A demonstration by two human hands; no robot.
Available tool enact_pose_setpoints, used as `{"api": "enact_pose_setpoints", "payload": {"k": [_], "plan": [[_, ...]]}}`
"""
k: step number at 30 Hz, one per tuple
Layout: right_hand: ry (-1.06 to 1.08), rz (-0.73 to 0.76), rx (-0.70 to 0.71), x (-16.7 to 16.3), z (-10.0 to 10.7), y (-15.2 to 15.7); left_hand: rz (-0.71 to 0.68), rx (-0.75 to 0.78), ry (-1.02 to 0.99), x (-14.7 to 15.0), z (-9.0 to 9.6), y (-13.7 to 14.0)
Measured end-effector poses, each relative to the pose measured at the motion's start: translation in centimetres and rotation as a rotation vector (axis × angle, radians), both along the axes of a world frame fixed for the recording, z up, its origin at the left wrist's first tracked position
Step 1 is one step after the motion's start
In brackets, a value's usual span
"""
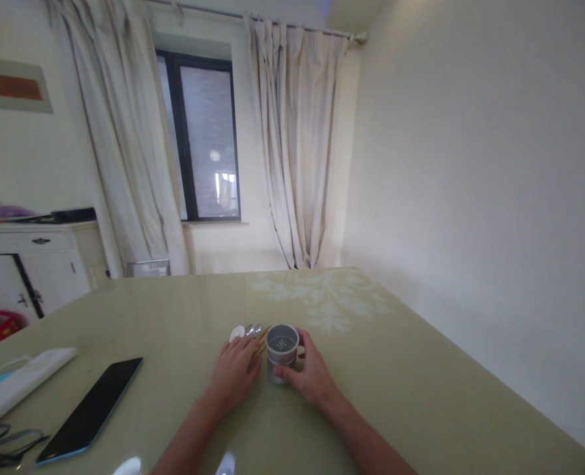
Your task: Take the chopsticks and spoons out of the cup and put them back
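My right hand [314, 376] is wrapped round the right side of a grey utensil holder [282, 356], thumb at its front. It stands upright or nearly so, and small holes show in its bottom. Just left of it, my left hand [235, 369] lies palm down with fingers stretched forward over a small bunch of cutlery. Beyond the fingertips show the bowls of metal spoons [253, 329] and a white spoon [237, 333]. Thin yellowish chopsticks [262, 338] slant between the left hand and the holder. The handles are hidden under that hand.
A black-screened tablet [92, 409], a white power strip [25, 382] and a dark cable [8, 442] lie on the table's [421, 409] left. A wall [494, 198] runs along its right edge. A white cabinet [39, 257] and a red basket [0, 330] stand farther left.
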State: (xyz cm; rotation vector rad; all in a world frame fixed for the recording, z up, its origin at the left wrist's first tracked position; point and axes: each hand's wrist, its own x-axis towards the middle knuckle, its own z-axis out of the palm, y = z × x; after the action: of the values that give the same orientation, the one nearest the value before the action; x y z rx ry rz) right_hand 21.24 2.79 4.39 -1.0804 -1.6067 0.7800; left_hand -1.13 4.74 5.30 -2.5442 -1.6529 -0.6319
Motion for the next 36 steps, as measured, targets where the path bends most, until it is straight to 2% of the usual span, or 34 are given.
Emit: {"api": "enact_pose_setpoints", "payload": {"k": [3,6,11,14,17,20,23,26,31,36], "plan": [[0.017,-0.052,0.058,0.3,0.0,0.0,-0.003,-0.027,-0.036,1.2,0.9,-0.7],[0.047,-0.114,0.108,0.5,0.0,0.1,0.057,-0.093,-0.075,1.7,1.6,-1.1],[0.060,-0.114,0.075,0.5,0.0,0.2,0.150,-0.191,-0.033,1.2,2.0,-1.1],[0.067,-0.081,0.043,0.2,0.0,0.1,0.113,-0.166,-0.144,1.3,1.6,-1.1],[0.047,-0.043,0.022,0.0,0.0,0.0,0.017,-0.114,-0.264,1.7,1.0,-1.2],[0.014,-0.052,0.019,-0.1,0.0,-0.2,-0.081,-0.072,-0.270,2.0,0.5,-1.2],[0.013,-0.047,0.033,0.1,0.0,-0.3,-0.112,-0.063,-0.252,2.0,0.5,-1.1],[0.004,0.020,0.047,0.2,0.3,-0.7,-0.041,-0.101,-0.189,1.6,0.9,-1.0],[0.049,0.240,0.025,0.0,1.0,-1.5,0.151,-0.199,0.004,1.0,1.4,-1.1],[0.050,0.278,0.052,-0.1,1.2,-1.8,0.187,-0.221,0.013,0.9,1.2,-1.1]]}}
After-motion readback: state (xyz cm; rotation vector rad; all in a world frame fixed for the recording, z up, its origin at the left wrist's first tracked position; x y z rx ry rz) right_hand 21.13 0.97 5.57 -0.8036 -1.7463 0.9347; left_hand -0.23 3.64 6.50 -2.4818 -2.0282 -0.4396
